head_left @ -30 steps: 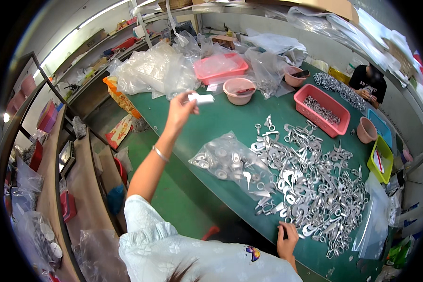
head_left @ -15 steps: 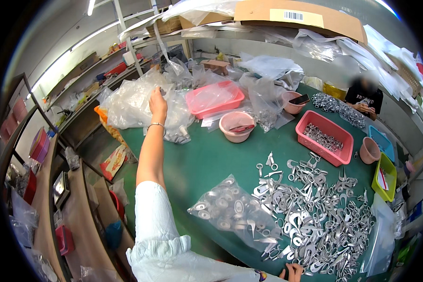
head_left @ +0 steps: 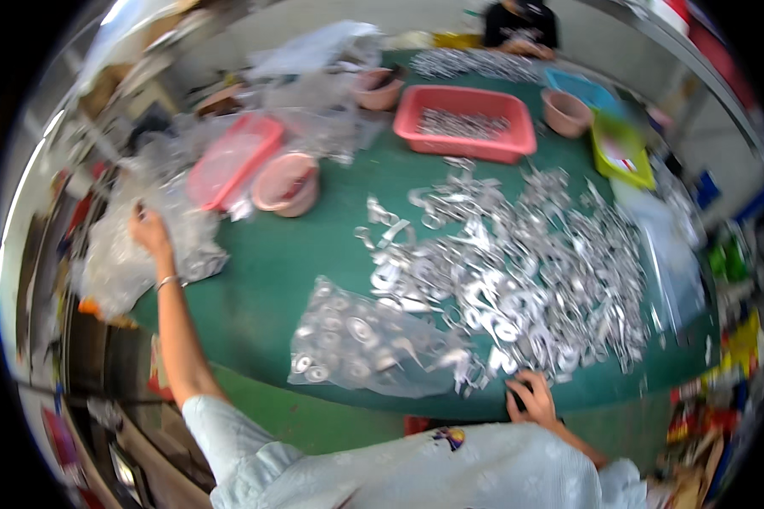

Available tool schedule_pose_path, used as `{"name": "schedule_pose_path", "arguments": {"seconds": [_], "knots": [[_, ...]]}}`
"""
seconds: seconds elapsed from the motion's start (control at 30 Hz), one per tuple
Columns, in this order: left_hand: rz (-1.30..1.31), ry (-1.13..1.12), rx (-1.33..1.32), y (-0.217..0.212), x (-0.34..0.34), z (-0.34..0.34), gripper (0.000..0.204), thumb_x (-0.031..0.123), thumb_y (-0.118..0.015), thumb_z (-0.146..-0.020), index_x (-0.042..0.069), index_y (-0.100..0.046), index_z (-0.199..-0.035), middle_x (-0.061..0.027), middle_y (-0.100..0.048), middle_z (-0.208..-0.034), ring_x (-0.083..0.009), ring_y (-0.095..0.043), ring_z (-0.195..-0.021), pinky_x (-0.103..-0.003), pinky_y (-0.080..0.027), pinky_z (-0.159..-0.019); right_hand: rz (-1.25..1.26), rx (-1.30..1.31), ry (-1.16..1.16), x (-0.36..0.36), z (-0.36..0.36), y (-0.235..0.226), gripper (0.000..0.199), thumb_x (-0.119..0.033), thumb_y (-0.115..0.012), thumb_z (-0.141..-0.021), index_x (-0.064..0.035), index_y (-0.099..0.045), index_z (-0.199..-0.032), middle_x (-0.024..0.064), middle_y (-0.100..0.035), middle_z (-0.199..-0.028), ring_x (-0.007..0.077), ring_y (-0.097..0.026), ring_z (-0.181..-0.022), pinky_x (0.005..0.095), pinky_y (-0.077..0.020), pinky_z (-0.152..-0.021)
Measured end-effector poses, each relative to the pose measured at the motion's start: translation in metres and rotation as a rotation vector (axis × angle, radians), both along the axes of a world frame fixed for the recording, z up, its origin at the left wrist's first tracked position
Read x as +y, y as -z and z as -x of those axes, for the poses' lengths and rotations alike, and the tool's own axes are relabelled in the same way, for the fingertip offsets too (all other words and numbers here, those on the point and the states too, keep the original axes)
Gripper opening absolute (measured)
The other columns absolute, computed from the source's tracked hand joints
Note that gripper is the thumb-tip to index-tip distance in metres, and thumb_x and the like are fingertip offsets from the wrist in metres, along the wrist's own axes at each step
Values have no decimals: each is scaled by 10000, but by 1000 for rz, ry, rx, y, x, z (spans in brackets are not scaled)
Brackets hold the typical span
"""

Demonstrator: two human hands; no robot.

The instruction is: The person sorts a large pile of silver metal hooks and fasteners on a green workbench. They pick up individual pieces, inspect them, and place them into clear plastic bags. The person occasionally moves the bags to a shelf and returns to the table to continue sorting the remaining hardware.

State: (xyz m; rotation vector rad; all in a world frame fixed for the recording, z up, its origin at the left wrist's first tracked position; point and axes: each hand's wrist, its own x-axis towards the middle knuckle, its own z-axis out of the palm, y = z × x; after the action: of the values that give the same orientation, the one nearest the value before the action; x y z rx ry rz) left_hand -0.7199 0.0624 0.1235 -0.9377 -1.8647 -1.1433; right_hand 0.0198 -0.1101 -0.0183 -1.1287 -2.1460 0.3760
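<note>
While her left hand (head_left: pixel 148 231) pinches the crinkly clear bags (head_left: pixel 144 246) far left and the right hand (head_left: pixel 530 400) rests flat, unclenched, by the metal parts (head_left: pixel 518 271), that pile could easily slide off the bench (head_left: pixel 263 280) edge.

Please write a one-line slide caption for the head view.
Left hand reaches into clear bags; right hand rests by metal parts.

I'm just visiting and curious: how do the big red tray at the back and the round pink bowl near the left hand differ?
The red tray is rectangular and larger; the pink bowl is round and smaller. The tray is a brighter red, the bowl a paler pink. The tray holds small silvery parts; the bowl's contents are too blurred to tell. Both sit on the green table.
</note>
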Motion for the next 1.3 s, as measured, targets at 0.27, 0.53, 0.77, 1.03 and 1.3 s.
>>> {"name": "schedule_pose_path", "arguments": {"seconds": [0.27, 0.53, 0.77, 1.03, 1.3], "knots": [[196, 920, -417, -38, -101, -322, 386, 123, -559, -845, -34, -499, -1193, -131, -537, -1176, -202, -496, -1101, -318, -376, -929, 48, 37, 33, -5, -4, -8, 265, -18, -645, -690, -26, -607, -952, 136, -529, -967, 310, -541, -856, 363, -466, -719], [858, 1114, 113, -4, -186, -455, 588, 130, -739, -631, 54, -520, -1172, -146, -464, -1269, -335, -409, -1201, -522, -240, -1026, -40, -167, 195, -4, -16, -18, 430, -159, -695, -679, -119, -580, -1091, 124, -454, -1164, 343, -373, -1136, 469, -294, -902], [946, 894, 241, -12, -197, -475, 502, 188, -757, -564, 33, -600, -1015, -144, -398, -1334, -382, -372, -1195, -509, -291, -984, -82, -377, 193, 29, -61, -16, 508, -289, -703, -703, -244, -539, -1182, 124, -400, -1245, 380, -312, -1200, 543, -260, -949], [884, 773, 309, -15, -207, -458, 239, 37, -684, -631, -37, -609, -846, -143, -607, -974, -303, -558, -881, -365, -435, -747, -106, -309, 169, 47, -78, -16, 519, -305, -717, -682, -143, -551, -1146, 106, -454, -1173, 332, -365, -1160, 500, -259, -952], [333, 517, 178, -41, -143, -347, 76, 36, -600, -794, -35, -624, -777, -149, -612, -671, -235, -589, -569, -299, -455, -568, -128, -270, 193, 47, -76, -13, 526, -310, -721, -676, -106, -556, -1132, 111, -462, -1177, 340, -363, -1165, 483, -265, -956]]}}
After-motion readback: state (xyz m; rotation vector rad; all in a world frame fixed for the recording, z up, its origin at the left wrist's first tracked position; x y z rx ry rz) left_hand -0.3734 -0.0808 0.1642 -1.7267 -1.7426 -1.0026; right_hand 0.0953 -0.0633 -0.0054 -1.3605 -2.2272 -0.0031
